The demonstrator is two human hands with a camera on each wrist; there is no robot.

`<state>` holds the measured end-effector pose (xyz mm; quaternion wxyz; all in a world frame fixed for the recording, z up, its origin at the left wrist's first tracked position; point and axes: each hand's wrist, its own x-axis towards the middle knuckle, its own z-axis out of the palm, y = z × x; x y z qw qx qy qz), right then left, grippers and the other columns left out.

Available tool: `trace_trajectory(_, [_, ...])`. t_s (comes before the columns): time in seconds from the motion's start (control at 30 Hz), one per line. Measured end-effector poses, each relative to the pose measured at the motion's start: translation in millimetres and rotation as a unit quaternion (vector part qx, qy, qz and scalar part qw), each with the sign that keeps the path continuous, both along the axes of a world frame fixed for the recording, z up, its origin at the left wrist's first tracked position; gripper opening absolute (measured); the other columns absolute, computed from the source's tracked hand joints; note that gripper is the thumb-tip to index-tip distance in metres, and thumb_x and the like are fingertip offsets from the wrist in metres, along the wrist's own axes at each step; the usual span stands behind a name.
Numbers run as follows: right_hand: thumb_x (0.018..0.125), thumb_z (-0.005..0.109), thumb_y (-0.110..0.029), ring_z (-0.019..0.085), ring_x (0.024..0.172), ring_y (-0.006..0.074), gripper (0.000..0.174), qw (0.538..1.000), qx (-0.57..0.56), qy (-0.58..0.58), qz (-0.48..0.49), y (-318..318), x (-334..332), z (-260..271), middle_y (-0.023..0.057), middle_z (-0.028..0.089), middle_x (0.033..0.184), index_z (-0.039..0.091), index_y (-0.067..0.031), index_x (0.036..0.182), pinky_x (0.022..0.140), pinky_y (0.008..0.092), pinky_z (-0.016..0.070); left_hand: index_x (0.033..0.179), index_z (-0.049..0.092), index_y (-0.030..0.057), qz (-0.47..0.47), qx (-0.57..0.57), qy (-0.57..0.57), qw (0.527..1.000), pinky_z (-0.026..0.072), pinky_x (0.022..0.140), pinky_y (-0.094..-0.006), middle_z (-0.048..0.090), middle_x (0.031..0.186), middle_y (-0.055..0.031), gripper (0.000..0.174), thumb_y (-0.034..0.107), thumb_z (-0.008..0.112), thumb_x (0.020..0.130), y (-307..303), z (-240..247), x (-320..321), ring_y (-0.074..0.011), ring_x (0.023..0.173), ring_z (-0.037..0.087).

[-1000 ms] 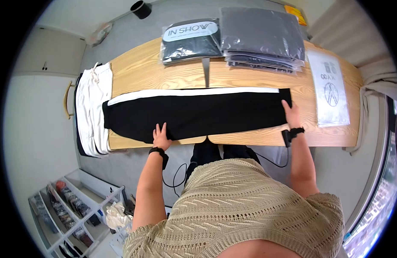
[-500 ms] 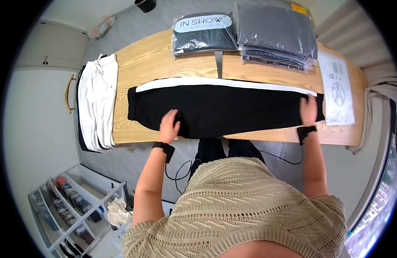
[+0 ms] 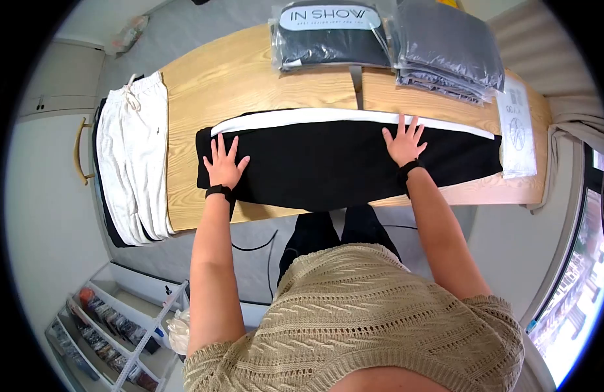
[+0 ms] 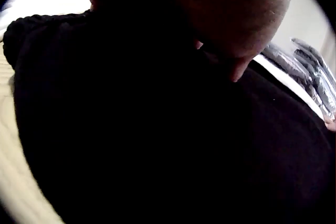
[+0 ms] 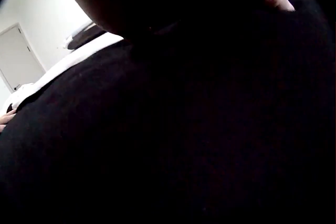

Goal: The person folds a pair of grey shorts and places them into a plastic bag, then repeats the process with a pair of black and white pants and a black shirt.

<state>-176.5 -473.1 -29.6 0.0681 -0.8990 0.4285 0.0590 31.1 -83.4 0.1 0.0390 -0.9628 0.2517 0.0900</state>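
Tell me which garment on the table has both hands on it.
The black garment with the white stripe: the left hand and right hand lie spread on it, while neither touches the white drawstring pants or the bagged clothes.

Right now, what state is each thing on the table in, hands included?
Black garment: spread out
Left hand: on it, fingers spread
Right hand: on it, fingers spread
White trousers: laid over dark fabric
IN SHOW package: bagged
Grey stack: bagged, piled
Printed plastic: lying flat
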Motion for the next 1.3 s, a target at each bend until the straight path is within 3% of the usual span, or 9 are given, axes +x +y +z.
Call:
trace_trajectory(0.23, [0.083,0.057,-0.048,0.018,0.135,0.0432,0.074,1.000,-0.003,-0.028,-0.008,16.1,3.9,17.5,0.0183,0.015,0.150,0.025,-0.0208,0.144,0.096,0.0679,0.0268,0.141,0.033,0.0261,-0.022,-0.008,0.016,1.000,0.0171,0.102,-0.0669,0.015,0.152,-0.0126,0.067,0.045,0.059,0.083,3.6,1.3,-1.3,-0.0337,0.140,0.012])
trace_trajectory(0.4, [0.075,0.069,-0.028,0.037,0.128,0.0313,0.051,0.897,0.171,-0.164,0.372,87.9,-38.1,56.8,0.0157,0.045,0.132,0.053,-0.0061,0.118,0.107,0.0441,0.0285,0.104,0.056,0.0074,-0.211,-0.229,-0.026,0.950,0.0350,0.095,-0.0479,0.052,0.116,-0.0111,0.035,0.013,0.065,0.071,-10.1,20.1,-54.4,-0.0300,0.116,0.045])
trace_trajectory(0.47, [0.072,0.071,-0.024,0.038,0.128,0.0316,0.052,0.876,0.215,-0.119,0.415,115.1,-56.4,61.8,0.0138,0.049,0.130,0.054,-0.0073,0.119,0.106,0.0450,0.0296,0.092,0.059,0.0081,-0.278,-0.252,0.067,0.924,0.0408,0.084,-0.0403,0.057,0.098,-0.0071,0.022,0.015,0.065,0.072,-18.4,20.5,-89.9,-0.0260,0.099,0.053])
trace_trajectory(0.6, [0.074,0.067,-0.016,0.036,0.130,0.0280,0.047,0.877,0.129,-0.091,0.454,121.6,-74.2,32.9,0.0100,0.045,0.135,0.055,-0.0091,0.119,0.107,0.0444,0.0283,0.103,0.057,0.0060,-0.303,-0.257,0.133,0.908,0.0397,0.086,-0.0404,0.054,0.106,-0.0093,0.042,0.029,0.071,0.071,-31.8,13.4,-145.4,-0.0278,0.101,0.050])
trace_trajectory(0.73, [0.082,0.059,-0.013,0.050,0.118,0.0260,0.026,0.888,0.161,-0.181,0.391,117.0,-66.7,16.0,0.0125,0.058,0.120,0.062,-0.0075,0.107,0.099,0.0397,0.0396,0.105,0.057,0.0049,-0.255,-0.246,0.097,0.930,0.0393,0.086,-0.0406,0.053,0.108,-0.0093,0.047,0.034,0.071,0.070,-54.3,7.9,-171.0,-0.0284,0.101,0.050])
trace_trajectory(0.8, [0.085,0.057,-0.020,0.063,0.088,0.0325,0.020,0.906,0.199,-0.223,0.300,115.5,-54.7,17.9,0.0165,0.065,0.100,0.065,-0.0088,0.099,0.077,0.0411,0.0515,0.104,0.057,0.0030,-0.174,-0.230,0.041,0.957,0.0390,0.085,-0.0411,0.054,0.106,-0.0105,0.050,0.039,0.070,0.071,-64.9,2.9,-180.0,-0.0294,0.100,0.050])
trace_trajectory(0.9, [0.087,0.054,-0.025,0.063,0.075,0.0343,0.021,0.923,0.223,-0.134,0.285,104.0,-37.3,34.7,0.0157,0.065,0.081,0.065,-0.0074,0.094,0.070,0.0428,0.0506,0.092,0.057,0.0026,-0.088,-0.202,0.002,0.975,0.0391,0.080,-0.0419,0.055,0.092,-0.0105,0.046,0.042,0.068,0.073,-83.7,-6.8,-184.7,-0.0292,0.091,0.052])
trace_trajectory(1.17, [0.087,0.052,-0.030,0.061,0.081,0.0363,0.025,0.914,0.252,-0.110,0.298,95.6,-27.8,34.3,0.0160,0.065,0.084,0.065,-0.0089,0.087,0.073,0.0464,0.0488,0.092,0.055,0.0056,-0.051,-0.105,-0.037,0.993,0.0395,0.081,-0.0421,0.056,0.089,-0.0085,0.033,0.021,0.069,0.067,-101.7,2.9,-182.3,-0.0279,0.089,0.054])
trace_trajectory(1.3, [0.088,0.051,-0.030,0.061,0.080,0.0367,0.025,0.904,0.260,-0.120,0.317,96.4,-34.1,35.6,0.0164,0.065,0.083,0.064,-0.0094,0.090,0.072,0.0469,0.0483,0.094,0.054,0.0062,-0.096,-0.243,-0.075,0.962,0.0397,0.084,-0.0419,0.056,0.093,-0.0083,0.031,0.004,0.061,0.064,-97.6,27.2,-187.4,-0.0283,0.091,0.053])
